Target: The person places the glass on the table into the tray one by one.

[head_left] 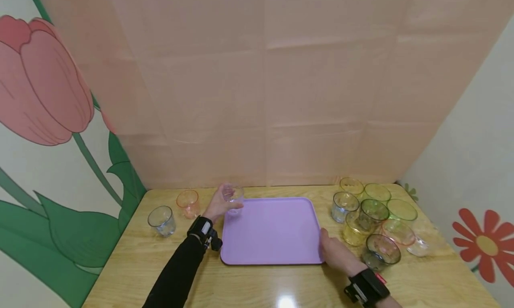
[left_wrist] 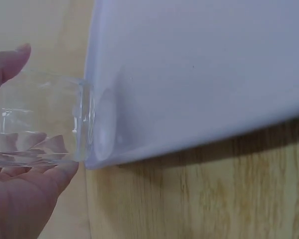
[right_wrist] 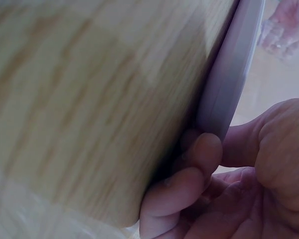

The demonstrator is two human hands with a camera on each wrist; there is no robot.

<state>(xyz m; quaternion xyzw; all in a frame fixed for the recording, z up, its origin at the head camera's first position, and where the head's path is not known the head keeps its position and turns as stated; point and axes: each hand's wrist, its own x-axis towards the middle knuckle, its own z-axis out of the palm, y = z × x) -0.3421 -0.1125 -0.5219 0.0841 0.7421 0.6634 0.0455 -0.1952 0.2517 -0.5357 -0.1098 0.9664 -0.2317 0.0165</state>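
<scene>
Head view, and holds a clear glass (head_left: 234,194) in the left hand (head_left: 218,206), grip closed round its side, right up at the far left corner of the purple tray (head_left: 273,232). Across the way, takes the tray's right edge in the right hand (head_left: 337,252), just beside a grey glass (head_left: 381,253). On the counter (head_left: 241,285), that tray, between two sets of glassware! To the left, an orange glass (head_left: 188,203) and, nearer the front, a dark-rimmed glass (head_left: 162,221), both upright. To the right, a tight crowd, with a yellow glass (head_left: 354,233) and a dark green glass (head_left: 373,213) in the thick of it. Behind everything, a creased tan cloth (head_left: 265,98).

Over to the left wrist view: thumb to one side of the clear glass, fingers to the other, grip only as wide as the glass itself. Base end close by the tray's corner; cannot tell whether touching.

Right wrist view, and curls the fingers at the tray's edge, low by the counter: grip nearly shut, tray rim held. Up in the top corner, blurred, the left hand and glass again.
</scene>
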